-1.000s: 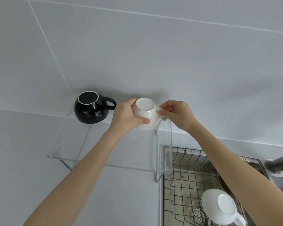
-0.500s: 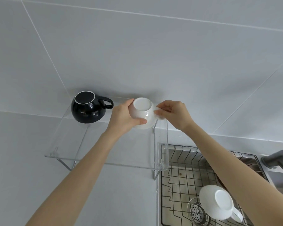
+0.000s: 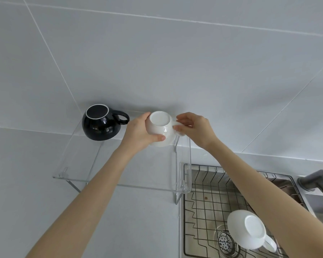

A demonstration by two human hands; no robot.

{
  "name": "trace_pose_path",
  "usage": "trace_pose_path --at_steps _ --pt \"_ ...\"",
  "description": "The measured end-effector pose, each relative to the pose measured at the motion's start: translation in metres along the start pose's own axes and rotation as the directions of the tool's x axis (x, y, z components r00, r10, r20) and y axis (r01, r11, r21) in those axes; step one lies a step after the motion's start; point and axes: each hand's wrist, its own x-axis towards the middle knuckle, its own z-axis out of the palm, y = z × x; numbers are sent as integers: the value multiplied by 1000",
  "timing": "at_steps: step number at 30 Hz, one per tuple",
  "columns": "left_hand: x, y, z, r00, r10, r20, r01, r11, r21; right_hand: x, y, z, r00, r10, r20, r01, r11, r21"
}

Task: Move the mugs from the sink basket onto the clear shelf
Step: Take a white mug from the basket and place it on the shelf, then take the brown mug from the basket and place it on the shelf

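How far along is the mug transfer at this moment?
One done: the black mug sits upside down on the clear shelf. In hand: a white mug, also inverted, gripped by the left hand and right hand over the shelf. Left: one more white mug in the sink basket.

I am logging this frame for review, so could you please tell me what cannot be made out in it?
Head view, the only one:
- White mug on the clear shelf: whether it rests there is hidden by the left hand.
- Its handle: covered by the right hand.
- Sink basket: cut off by the bottom edge and the right forearm.
- Faucet: cut off by the right edge.
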Motion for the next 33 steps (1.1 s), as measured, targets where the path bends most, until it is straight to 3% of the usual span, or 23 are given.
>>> trace_pose_path --at_steps 4,9,16,23,29,33 --pt "-5 13 3 1000 8 6 -9 997 73 -10 -5 -14 999 -30 -43 30 999 -15" --pt "-22 42 24 984 172 38 -176 965 192 -43 0 -54 996 -34 -76 33 999 -14" --pt "-64 93 100 921 350 168 -370 923 107 -111 28 -129 982 58 -180 -55 998 22" --pt "-83 107 195 876 256 409 -278 961 -6 -168 97 -196 928 241 -284 -254 967 -9" --pt "-81 91 273 816 105 568 -132 991 7 -195 177 -198 845 445 -297 -492 864 -104" --pt "-69 81 311 760 53 647 -140 987 83 -214 215 -178 766 576 -284 -621 777 -99"
